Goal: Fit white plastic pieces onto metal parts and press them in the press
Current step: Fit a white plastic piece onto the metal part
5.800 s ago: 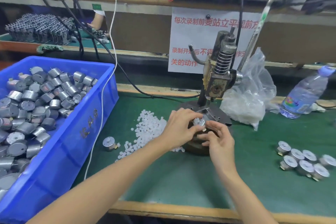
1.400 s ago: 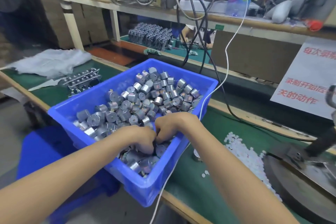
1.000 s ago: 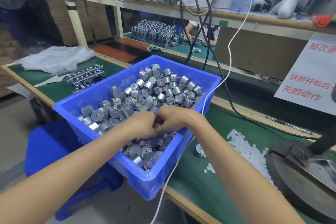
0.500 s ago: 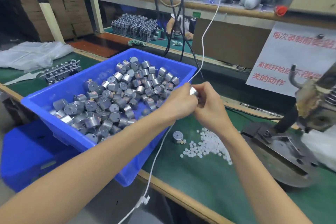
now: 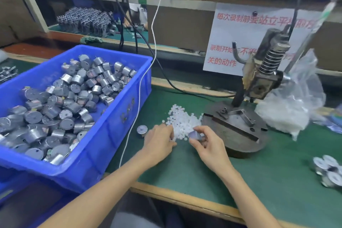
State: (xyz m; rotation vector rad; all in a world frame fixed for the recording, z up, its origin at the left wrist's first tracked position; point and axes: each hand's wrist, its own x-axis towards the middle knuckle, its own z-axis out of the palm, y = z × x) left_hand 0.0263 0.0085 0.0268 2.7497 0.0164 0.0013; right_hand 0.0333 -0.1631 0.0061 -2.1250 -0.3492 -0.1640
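Mid-cycle, by the look of it: a small cluster of white-faced discs (image 5: 329, 170) lay at the far right of the green worktop (image 5: 259, 172), well apart from the press (image 5: 262, 79). Those were probably finished, while the blue bin (image 5: 118, 116) at left was heaped with bare metal cans, so most of the job looked left. The right hand (image 5: 207, 144) pinched one metal part (image 5: 194, 135) between thumb and fingers, low over the worktop just beside the round press base (image 5: 235, 131); it was too blurred to tell whether a white piece sat on it. The left hand (image 5: 161, 140) had its fingers curled down at the edge of the pile of white plastic pieces (image 5: 182, 122), and whether it gripped one could not be told. No part showed on the press base, so fitting and pressing seemed still to come. A lone metal can (image 5: 142, 130) stood between bin and pile. Materials: short shiny steel cylinders, tiny matte translucent-white beads, a dark worn iron base with a coiled spring (image 5: 272, 59) above, a crinkly clear bag (image 5: 296, 102) and a smooth hard plastic bin.
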